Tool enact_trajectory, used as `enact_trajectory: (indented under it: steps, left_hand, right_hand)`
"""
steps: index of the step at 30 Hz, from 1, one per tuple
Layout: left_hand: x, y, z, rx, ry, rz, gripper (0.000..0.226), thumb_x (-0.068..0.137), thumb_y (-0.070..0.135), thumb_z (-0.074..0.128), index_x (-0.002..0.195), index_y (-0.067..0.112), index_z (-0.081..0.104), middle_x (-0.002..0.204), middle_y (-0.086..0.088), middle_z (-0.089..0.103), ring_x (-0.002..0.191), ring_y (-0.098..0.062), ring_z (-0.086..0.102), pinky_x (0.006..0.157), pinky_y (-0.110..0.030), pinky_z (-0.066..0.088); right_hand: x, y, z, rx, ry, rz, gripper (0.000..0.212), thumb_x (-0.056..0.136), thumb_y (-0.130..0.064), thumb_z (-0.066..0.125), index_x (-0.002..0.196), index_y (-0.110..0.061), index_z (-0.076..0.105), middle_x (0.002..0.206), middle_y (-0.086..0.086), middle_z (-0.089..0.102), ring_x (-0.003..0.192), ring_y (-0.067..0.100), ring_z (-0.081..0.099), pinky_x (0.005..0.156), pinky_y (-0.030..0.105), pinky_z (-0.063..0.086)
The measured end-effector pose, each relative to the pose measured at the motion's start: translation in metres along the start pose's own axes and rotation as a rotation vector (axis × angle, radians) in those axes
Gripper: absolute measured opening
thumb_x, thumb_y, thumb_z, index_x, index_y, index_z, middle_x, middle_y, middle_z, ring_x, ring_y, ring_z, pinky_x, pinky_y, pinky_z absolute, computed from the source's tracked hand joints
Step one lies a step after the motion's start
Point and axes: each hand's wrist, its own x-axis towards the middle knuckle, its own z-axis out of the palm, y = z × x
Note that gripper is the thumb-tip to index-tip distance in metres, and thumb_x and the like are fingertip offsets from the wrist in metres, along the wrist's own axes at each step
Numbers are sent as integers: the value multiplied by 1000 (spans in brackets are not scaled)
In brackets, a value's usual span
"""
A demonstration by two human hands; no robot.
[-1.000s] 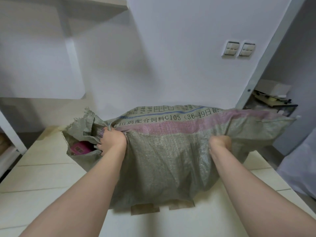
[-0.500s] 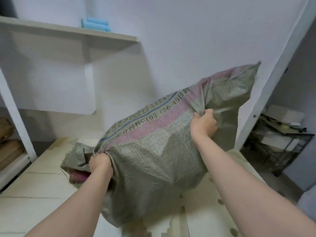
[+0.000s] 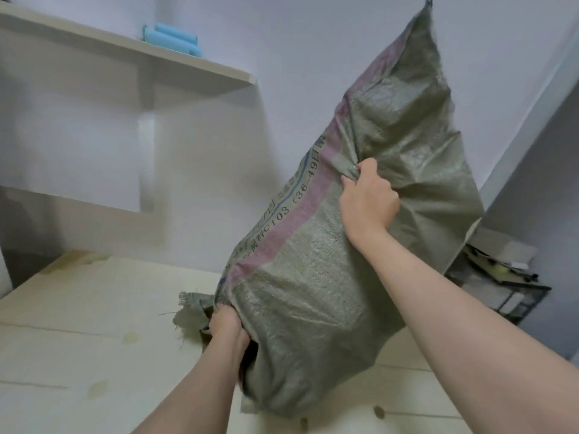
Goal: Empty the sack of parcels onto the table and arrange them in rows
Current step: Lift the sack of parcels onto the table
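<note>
Green woven sack (image 3: 329, 292) looks floppy and heavy, so the left hand (image 3: 227, 325) squeezes its bunched mouth while the right hand (image 3: 368, 200) pinches cloth higher up over the tabletop (image 3: 78, 308).

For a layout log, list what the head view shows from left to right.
The blue rolls on the shelf → left hand gripping the mouth of the sack → right hand gripping its side → black rack.

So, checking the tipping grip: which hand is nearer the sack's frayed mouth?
Left. The left hand grips the woven sack right beside its frayed mouth; the right hand pinches fabric far up, toward the raised closed end.
</note>
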Motion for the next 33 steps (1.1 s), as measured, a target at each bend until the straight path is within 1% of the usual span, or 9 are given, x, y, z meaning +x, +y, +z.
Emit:
enact_trajectory:
  steps: [4, 8, 13, 16, 19, 21, 25, 30, 33]
  left_hand:
    - [-9, 1, 2, -75, -60, -107, 34, 98, 38, 48, 107, 9, 63, 99, -14, 66, 84, -31, 62, 69, -40, 54]
    - [-2, 10, -8, -108, -137, -196, 39, 99, 39, 48, 119, 9, 61, 115, -12, 63, 103, -33, 59, 92, -45, 49]
    - [7, 30, -29, 118, -180, -246, 45, 90, 52, 58, 103, 10, 66, 108, -13, 67, 98, -33, 63, 84, -46, 54]
    - [12, 54, -36, 241, -116, -92, 67, 75, 81, 50, 96, 18, 62, 108, -11, 63, 93, -28, 59, 82, -46, 54]
    - [-23, 91, -28, 470, 50, 71, 106, 67, 94, 23, 153, 32, 20, 161, -7, 18, 145, -33, 20, 117, -55, 17]
    - [-52, 121, -6, 469, -90, 273, 109, 66, 96, 26, 155, 37, 2, 164, 1, -3, 151, -27, 0, 120, -52, 5]
    - [-101, 168, 40, 434, -412, 563, 133, 40, 102, 46, 151, 45, 1, 164, 4, 9, 148, -21, 20, 118, -49, 23]
    - [-157, 205, 67, 395, -381, 704, 132, 40, 87, 66, 151, 43, 11, 158, 1, 26, 141, -27, 33, 113, -50, 31]
    - [-157, 213, 75, 513, -206, 672, 116, 59, 79, 65, 153, 38, 11, 155, -7, 26, 138, -37, 33, 110, -56, 33]
  right_hand:
    - [-5, -22, 17, -52, 10, -107, 28, 101, -35, 46, 118, -13, 46, 93, 9, 67, 90, 33, 65, 61, 31, 34]
    - [-18, -50, 33, -41, 13, -204, 27, 100, -35, 47, 117, -14, 48, 91, 8, 66, 89, 29, 62, 58, 31, 30]
    - [-38, -91, 49, -24, -63, -301, 27, 100, -35, 50, 121, -17, 49, 103, 3, 65, 98, 25, 58, 60, 31, 30]
    - [-48, -108, 55, 51, -95, -312, 24, 100, -29, 51, 121, -18, 51, 111, 0, 63, 105, 23, 55, 65, 31, 32]
    - [-53, -116, 60, 101, -133, -333, 31, 97, -27, 54, 127, -21, 52, 116, -3, 65, 114, 22, 55, 90, 36, 38]
    - [-55, -119, 62, 42, -202, -394, 41, 96, -31, 54, 136, -27, 48, 133, -8, 59, 126, 17, 49, 115, 44, 15]
    - [-57, -128, 53, 83, -403, -536, 58, 92, -32, 53, 147, -29, 35, 146, -10, 48, 137, 11, 40, 118, 52, -12]
    - [-57, -136, 35, 340, -677, -580, 48, 91, -15, 51, 138, -15, 44, 129, 1, 63, 126, 21, 52, 122, 43, 0]
    - [-64, -121, 24, 519, -759, -522, 40, 94, -19, 55, 134, -25, 53, 125, -6, 66, 119, 15, 57, 116, 37, 30]
